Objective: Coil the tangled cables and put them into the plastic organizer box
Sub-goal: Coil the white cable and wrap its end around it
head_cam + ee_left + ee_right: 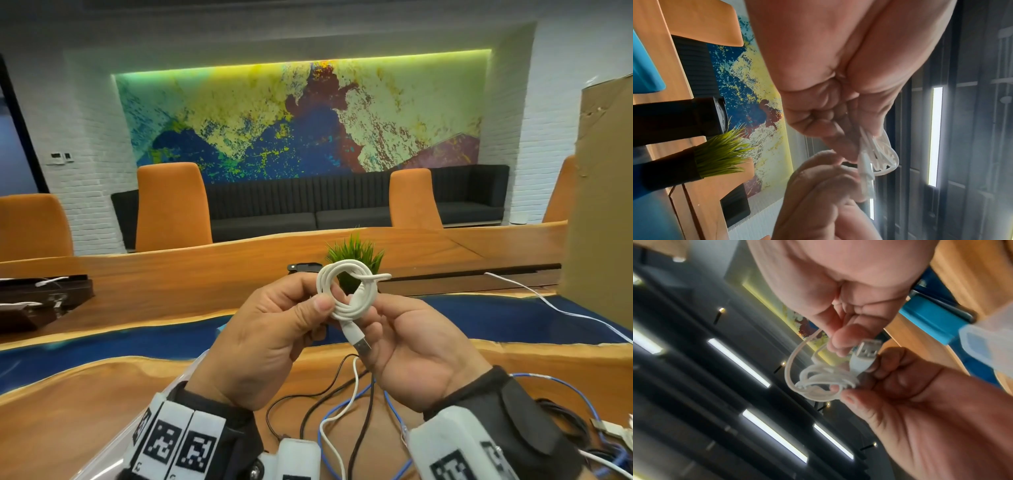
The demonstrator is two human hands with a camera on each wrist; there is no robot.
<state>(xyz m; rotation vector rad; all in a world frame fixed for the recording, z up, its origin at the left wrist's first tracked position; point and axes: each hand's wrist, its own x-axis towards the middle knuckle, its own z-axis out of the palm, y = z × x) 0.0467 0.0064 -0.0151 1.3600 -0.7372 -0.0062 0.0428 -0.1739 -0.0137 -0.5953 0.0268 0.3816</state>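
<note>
A white USB cable [343,312] wound into a small coil is held up above the table between both hands. My left hand [317,296] pinches the coil's left side between thumb and fingers. My right hand [375,318] grips the lower right of the coil, where the USB plug [360,344] sticks out downward. The right wrist view shows the plug [867,352] under my right thumb and the coil [824,381] against the left hand's fingertips. Below the hands, loose black, white and blue cables [346,407] lie tangled on the table. A clear plastic edge [113,452] shows at the bottom left.
A small green plant [356,253] stands just behind the coil. Another white cable [548,305] runs across the table toward a cardboard sheet [603,192] on the right. A dark box [37,301] sits at the far left. Orange chairs line the table's far side.
</note>
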